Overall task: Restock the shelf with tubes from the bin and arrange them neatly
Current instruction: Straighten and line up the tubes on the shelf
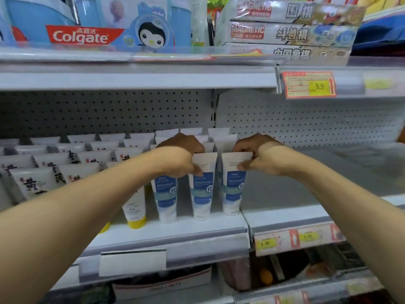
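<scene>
My left hand pinches the flat top of the middle blue tube, and my right hand pinches the top of the right blue tube. Both tubes stand tall on the shelf, caps down, right under my grips. A third blue tube stands just left of them, nearer my left hand. That makes three in the front row, with more behind. I cannot see the bin.

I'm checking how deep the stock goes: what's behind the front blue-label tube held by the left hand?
Behind that blue-label tube, white crimped tube tops run back toward the pegboard. The left hand covers part of the row, so their labels and count stay hidden.
</scene>
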The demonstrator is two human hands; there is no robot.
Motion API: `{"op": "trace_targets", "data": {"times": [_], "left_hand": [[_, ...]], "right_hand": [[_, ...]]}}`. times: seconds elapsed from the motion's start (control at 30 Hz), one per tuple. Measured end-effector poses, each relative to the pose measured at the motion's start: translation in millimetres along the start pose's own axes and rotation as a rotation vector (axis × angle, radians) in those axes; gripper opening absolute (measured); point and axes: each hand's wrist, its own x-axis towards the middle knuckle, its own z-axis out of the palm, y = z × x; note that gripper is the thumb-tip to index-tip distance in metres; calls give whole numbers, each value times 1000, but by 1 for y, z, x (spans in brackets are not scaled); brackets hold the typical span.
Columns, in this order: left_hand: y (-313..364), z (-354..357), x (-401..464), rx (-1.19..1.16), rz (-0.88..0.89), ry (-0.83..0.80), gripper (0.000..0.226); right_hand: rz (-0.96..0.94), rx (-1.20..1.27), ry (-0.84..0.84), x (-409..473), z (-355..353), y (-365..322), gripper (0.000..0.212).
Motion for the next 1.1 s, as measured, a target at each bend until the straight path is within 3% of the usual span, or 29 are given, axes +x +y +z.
{"op": "trace_targets", "data": {"times": [0.3, 1.1], "left_hand": [[2, 0, -1, -22, -13, 12, 19], [0, 1, -1, -31, 9, -7, 26]], "right_hand": [[-34, 30, 28, -6, 0, 5, 12], [2, 86, 39, -10, -1, 1, 25]]}}
